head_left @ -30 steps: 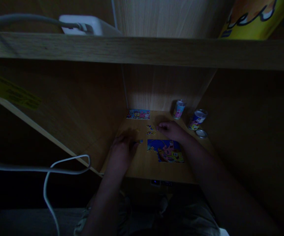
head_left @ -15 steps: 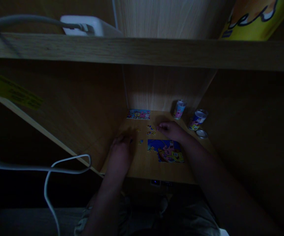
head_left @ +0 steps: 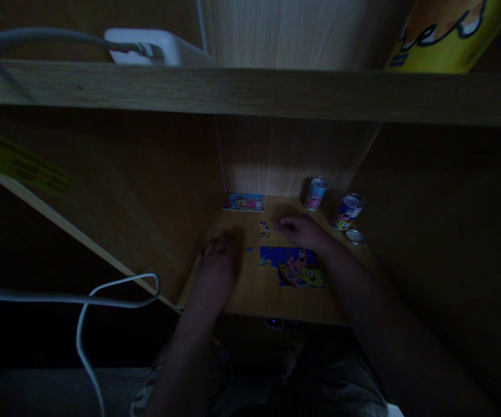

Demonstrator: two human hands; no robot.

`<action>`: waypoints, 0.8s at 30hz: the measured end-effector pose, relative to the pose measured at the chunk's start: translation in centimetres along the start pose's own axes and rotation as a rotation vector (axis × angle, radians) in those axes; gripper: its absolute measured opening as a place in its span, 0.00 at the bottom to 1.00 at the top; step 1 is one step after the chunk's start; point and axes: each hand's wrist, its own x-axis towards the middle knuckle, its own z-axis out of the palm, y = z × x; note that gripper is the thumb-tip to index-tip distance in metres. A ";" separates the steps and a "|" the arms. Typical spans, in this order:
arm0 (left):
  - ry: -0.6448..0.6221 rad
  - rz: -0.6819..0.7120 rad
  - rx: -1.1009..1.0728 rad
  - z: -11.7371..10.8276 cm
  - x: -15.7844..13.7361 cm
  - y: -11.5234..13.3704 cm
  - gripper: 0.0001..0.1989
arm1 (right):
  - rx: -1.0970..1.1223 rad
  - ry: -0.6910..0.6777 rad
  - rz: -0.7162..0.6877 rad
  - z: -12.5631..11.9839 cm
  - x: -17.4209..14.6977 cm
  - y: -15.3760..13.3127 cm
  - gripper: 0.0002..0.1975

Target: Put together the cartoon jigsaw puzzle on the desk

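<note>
The scene is dim. A partly assembled jigsaw puzzle (head_left: 300,269), blue with pink and yellow cartoon figures, lies on the wooden desk (head_left: 271,298). My right hand (head_left: 302,230) is closed in a pinch just above it, its fingertips beside loose jigsaw pieces (head_left: 266,236); what it pinches is too dark to make out. To the left, my left hand (head_left: 215,260) rests palm down, fingers somewhat apart, its thumb side in shadow. Another small piece (head_left: 247,251) lies between that hand and the puzzle.
A cartoon picture card (head_left: 244,202) leans at the back. Two printed cans (head_left: 315,193) (head_left: 349,211) stand at the back right, with a round lid (head_left: 355,236) beside them. Overhead runs a shelf edge (head_left: 250,90) bearing a white adapter (head_left: 163,46). A white cable (head_left: 85,324) hangs at left.
My left hand has moved slightly up and right. The loose piece formerly beyond its fingers no longer shows. My right hand stays nearly still.
</note>
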 end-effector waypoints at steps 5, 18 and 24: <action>-0.129 0.085 -0.027 0.2 0.3 0.5 0.29 | -0.002 0.000 0.005 0.1 0.1 0.0 0.21; -0.193 0.093 -0.036 0.5 1.0 0.3 0.29 | -0.019 0.001 -0.011 0.1 0.1 0.0 0.22; -0.179 0.100 -0.046 0.5 1.2 0.3 0.28 | -0.015 -0.003 -0.012 0.1 0.0 0.0 0.23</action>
